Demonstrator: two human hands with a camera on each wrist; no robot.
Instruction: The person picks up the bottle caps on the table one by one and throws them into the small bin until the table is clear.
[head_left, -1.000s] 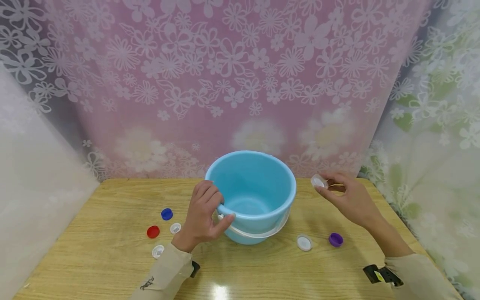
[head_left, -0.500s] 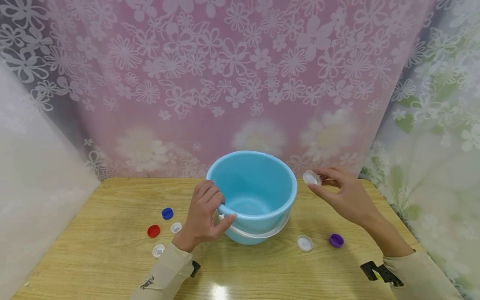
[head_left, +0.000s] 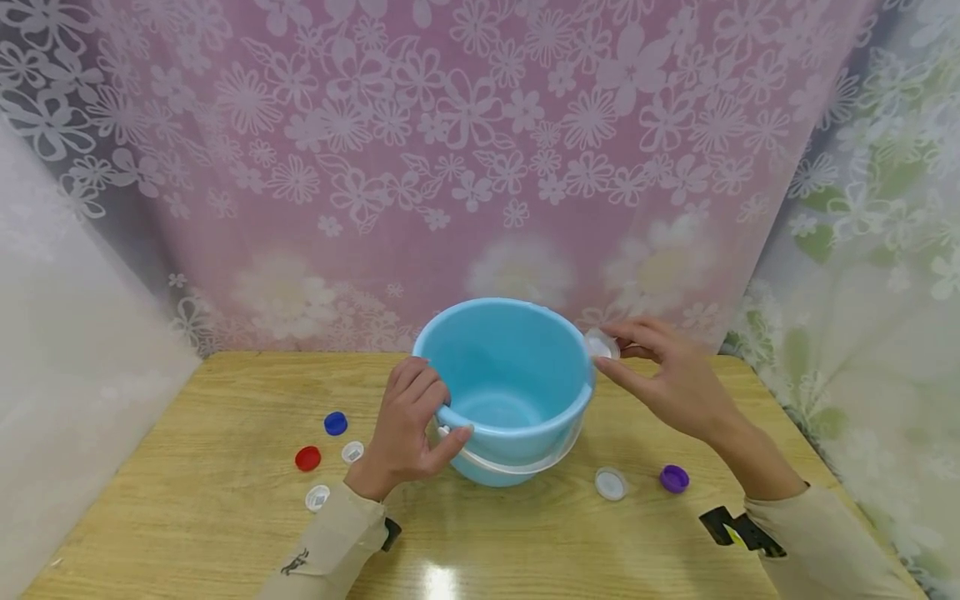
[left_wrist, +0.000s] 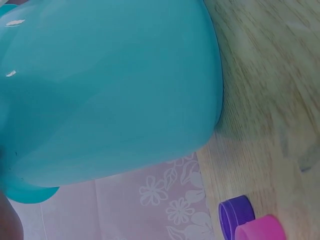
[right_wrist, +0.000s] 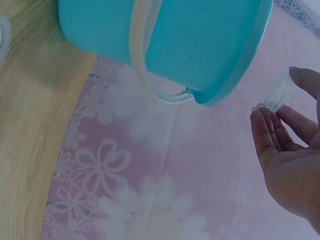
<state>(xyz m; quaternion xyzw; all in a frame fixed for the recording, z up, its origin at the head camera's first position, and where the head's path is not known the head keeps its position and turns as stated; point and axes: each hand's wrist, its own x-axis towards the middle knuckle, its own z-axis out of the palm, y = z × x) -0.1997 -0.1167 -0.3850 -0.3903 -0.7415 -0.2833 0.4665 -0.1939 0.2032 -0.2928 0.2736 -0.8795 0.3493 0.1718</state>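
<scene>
A light blue bucket (head_left: 502, 342) stands upright on the table, with nothing seen inside it. My left hand (head_left: 405, 421) grips its near-left rim, fingers over the edge and thumb along the front. At the far-right rim, my right hand (head_left: 675, 387) pinches a clear, whitish bottle cap (head_left: 602, 344) between thumb and fingers. In the right wrist view that cap (right_wrist: 278, 93) is held on edge, apart from the bucket wall (right_wrist: 215, 45). The white bucket handle (head_left: 555, 458) hangs down at the front.
Left of the bucket on the wooden table (head_left: 225, 533) lie a blue cap (head_left: 335, 423), a red cap (head_left: 307, 458) and two white caps (head_left: 317, 498). To the right lie a clear cap (head_left: 611, 483) and a purple cap (head_left: 674, 478). A floral curtain (head_left: 480, 167) hangs behind.
My right hand has carried the clear cap left and slightly up, from beside the bucket to its right rim. The left hand keeps its grip on the rim.
</scene>
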